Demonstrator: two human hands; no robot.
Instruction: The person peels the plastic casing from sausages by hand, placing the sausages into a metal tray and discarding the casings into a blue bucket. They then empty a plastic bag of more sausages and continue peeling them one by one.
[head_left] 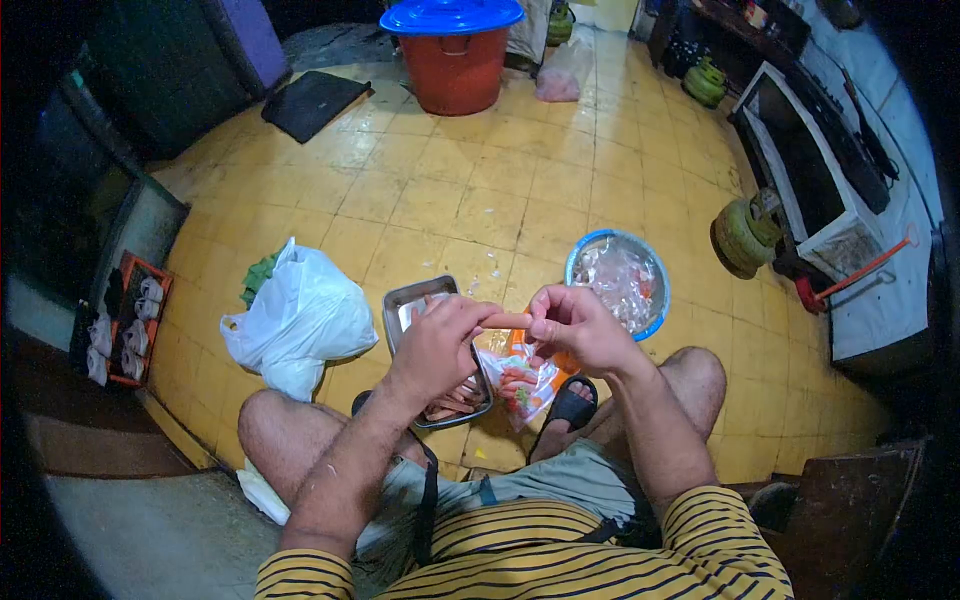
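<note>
"So, what are those two hands doing?"

"They've got one sausage (508, 321) held up in the air. The left hand (435, 342) has its fingers closed round one end, and the right hand (580, 325) pinches the other end with thumb and fingertip. Looks like the fiddly step to me."

"What does the next move need?"

"I'd say a soft, steady left hold, so the right fingertips can work without squashing it."

"And past the hands?"

"A metal tray (415, 287) with more sausages (452, 404), and an orange-and-white packet (518, 385) next to it. Then a blue-rimmed basin (664, 292) of clear crinkly stuff (615, 275), and a white plastic bag (310, 315) across from it. Way back, a red bucket (455, 75) with a blue lid (450, 14)."
</note>
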